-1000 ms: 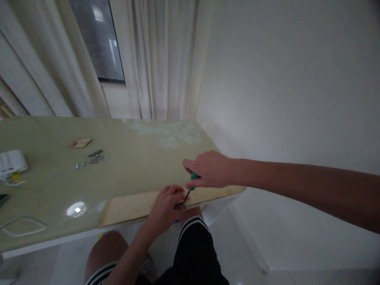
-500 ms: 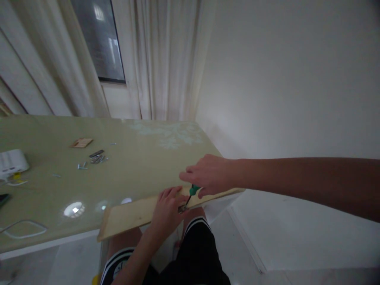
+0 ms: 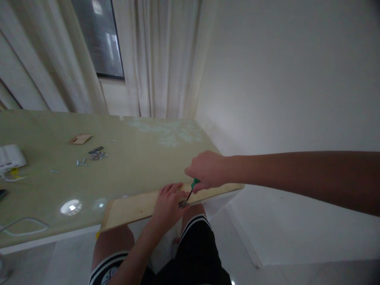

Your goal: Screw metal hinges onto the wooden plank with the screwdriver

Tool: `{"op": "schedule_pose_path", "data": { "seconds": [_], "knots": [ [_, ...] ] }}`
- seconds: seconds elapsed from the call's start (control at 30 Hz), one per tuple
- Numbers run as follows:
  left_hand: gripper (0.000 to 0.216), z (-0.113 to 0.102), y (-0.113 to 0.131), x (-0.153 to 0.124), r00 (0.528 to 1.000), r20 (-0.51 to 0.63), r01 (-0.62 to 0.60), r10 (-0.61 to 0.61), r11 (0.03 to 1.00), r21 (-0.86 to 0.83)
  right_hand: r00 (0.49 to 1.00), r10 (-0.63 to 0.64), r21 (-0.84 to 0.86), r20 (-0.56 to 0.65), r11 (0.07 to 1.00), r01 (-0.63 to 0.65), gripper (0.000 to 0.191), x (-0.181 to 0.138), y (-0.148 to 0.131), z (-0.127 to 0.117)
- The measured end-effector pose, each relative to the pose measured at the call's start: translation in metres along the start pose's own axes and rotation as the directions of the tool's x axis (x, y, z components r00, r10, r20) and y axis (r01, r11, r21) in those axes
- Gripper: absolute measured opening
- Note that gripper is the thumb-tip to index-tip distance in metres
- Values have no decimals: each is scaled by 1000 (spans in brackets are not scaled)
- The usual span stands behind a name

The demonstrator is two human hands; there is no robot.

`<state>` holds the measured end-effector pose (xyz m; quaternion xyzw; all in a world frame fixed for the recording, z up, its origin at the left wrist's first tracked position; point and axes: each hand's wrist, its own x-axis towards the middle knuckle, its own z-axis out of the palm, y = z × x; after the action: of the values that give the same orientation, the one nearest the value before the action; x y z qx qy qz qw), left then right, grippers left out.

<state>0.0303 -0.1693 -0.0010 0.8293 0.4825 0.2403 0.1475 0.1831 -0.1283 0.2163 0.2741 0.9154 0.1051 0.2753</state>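
A long pale wooden board [image 3: 130, 208] lies along the near edge of the table, partly overhanging it above my legs. My left hand [image 3: 169, 204] holds the board down near its middle, fingers across the top and thumb side by a small metal hinge [image 3: 183, 204]. The hinge sits at the board's near edge, partly covered by that hand. In my closed right hand [image 3: 208, 170] is a screwdriver [image 3: 195, 183] with a green handle, tilted, its shaft running down to the hinge. Whether the tip sits in a screw is too small to tell.
Several metal parts [image 3: 97, 154] and loose screws [image 3: 80, 162] lie on the green tabletop [image 3: 142, 158], near a small wooden piece [image 3: 80, 139]. A white box [image 3: 12, 156] and a white cable [image 3: 25, 227] are at the left. A white wall [image 3: 282, 99] bounds the right side.
My right hand has shifted slightly right and turned with the screwdriver, hiding more of its handle. My left hand stays on the board. The view has shifted a little.
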Motion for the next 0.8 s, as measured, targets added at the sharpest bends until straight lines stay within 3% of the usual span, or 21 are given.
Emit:
{"op": "schedule_pose_path", "data": {
  "seconds": [0.03,0.1,0.13,0.17,0.2,0.23,0.3,0.37,0.4,0.47,0.53,0.6,0.63,0.67,0.7,0.73,0.8],
  "knots": [
    [31,1,-1,-1,1000,-11,-8,8,1000,4,986,-168,-47,-20,985,167,37,-1,2,0],
    [33,4,-2,-2,999,-26,-27,28,1000,8,873,-483,-168,-63,868,468,24,-5,4,0],
    [33,4,-2,-2,999,-30,-35,36,999,6,815,-574,-217,-78,808,548,26,-7,4,2],
    [34,5,-2,-2,999,-33,-37,37,999,4,795,-599,-241,-91,788,566,31,-8,2,3],
    [35,5,-2,-2,999,-30,-35,35,999,2,819,-564,-230,-101,814,533,32,-8,-1,4],
    [36,4,-2,-1,999,-25,-29,29,1000,1,874,-474,-189,-105,873,450,28,-9,-5,5],
    [35,2,-2,0,1000,-12,-17,17,1000,-4,980,-178,-65,-85,983,172,17,-8,-13,7],
    [35,0,-1,2,1000,12,-17,17,1000,-16,995,92,38,-31,995,-90,26,-7,-19,6],
    [35,-1,-1,3,1000,22,-17,17,1000,-24,987,161,64,-9,985,-160,31,-7,-19,5],
    [36,-2,-2,4,999,30,-11,12,999,-34,992,128,53,0,990,-128,34,-8,-17,3],
    [36,-2,-2,5,1000,24,-11,12,999,-40,989,-139,-32,-44,990,137,26,-10,-11,2],
    [35,-1,-2,5,1000,14,-15,16,999,-44,874,-483,-152,-56,869,471,26,-13,-5,1],
    [34,0,-2,5,1000,11,-15,15,999,-45,803,-593,-192,-49,795,575,32,-14,-4,1],
    [33,0,-2,5,1000,10,-13,14,999,-45,765,-642,-211,-44,755,621,36,-14,-4,2],
    [32,0,-2,5,1000,10,-10,10,999,-43,772,-634,-206,-44,762,614,36,-14,-4,2],
    [31,0,-2,5,1000,11,-6,7,999,-39,819,-572,-175,-48,812,557,33,-13,-6,2],
    [32,-2,-1,4,1000,19,-11,11,999,-32,952,-303,-49,-44,952,301,22,-8,-11,2]
  ]
}}
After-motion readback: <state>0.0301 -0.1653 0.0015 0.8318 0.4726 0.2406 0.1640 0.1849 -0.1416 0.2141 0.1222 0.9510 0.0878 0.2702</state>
